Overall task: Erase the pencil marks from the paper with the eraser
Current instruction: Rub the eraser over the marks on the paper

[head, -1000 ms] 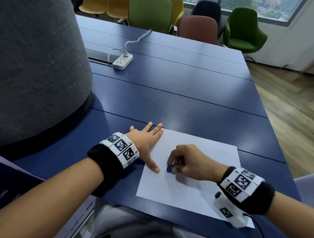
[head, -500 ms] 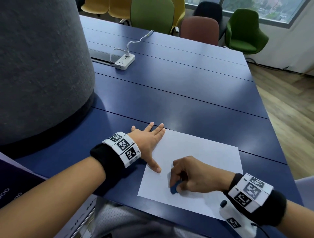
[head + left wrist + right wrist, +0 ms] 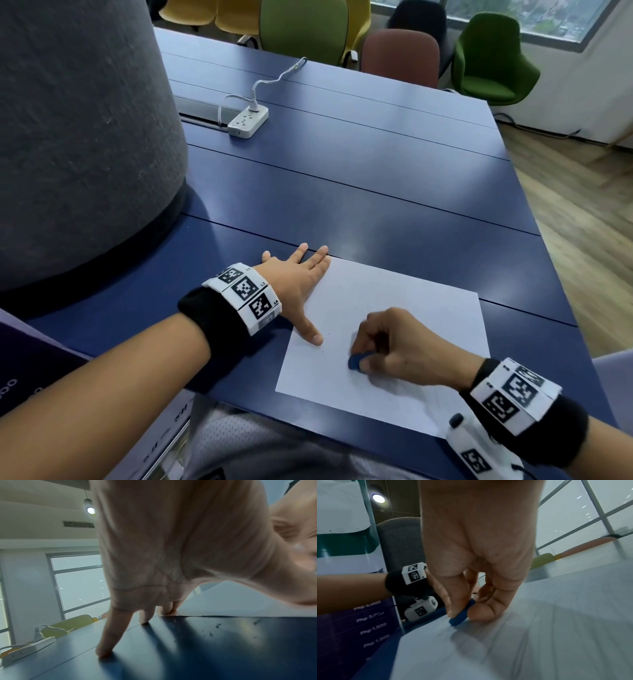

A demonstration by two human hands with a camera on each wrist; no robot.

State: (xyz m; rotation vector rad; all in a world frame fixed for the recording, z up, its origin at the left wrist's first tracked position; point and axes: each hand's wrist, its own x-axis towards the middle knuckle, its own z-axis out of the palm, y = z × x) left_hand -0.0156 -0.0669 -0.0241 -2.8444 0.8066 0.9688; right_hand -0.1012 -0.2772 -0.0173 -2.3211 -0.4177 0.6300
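Observation:
A white sheet of paper lies on the blue table near its front edge. My right hand pinches a small blue eraser between thumb and fingers and presses its tip onto the paper's lower left part; the right wrist view shows the eraser touching the sheet. My left hand lies flat with straight fingers at the paper's left edge, its thumb on the sheet. In the left wrist view the fingers rest on the table and the paper's corner. Pencil marks are too faint to make out.
A big grey felt-covered column stands on the left of the table. A white power strip with its cable lies farther back. Several chairs line the far side. Eraser crumbs dot the table.
My right hand slid the eraser down the paper toward me over the past second, then stayed near the same spot. The left hand has kept its place.

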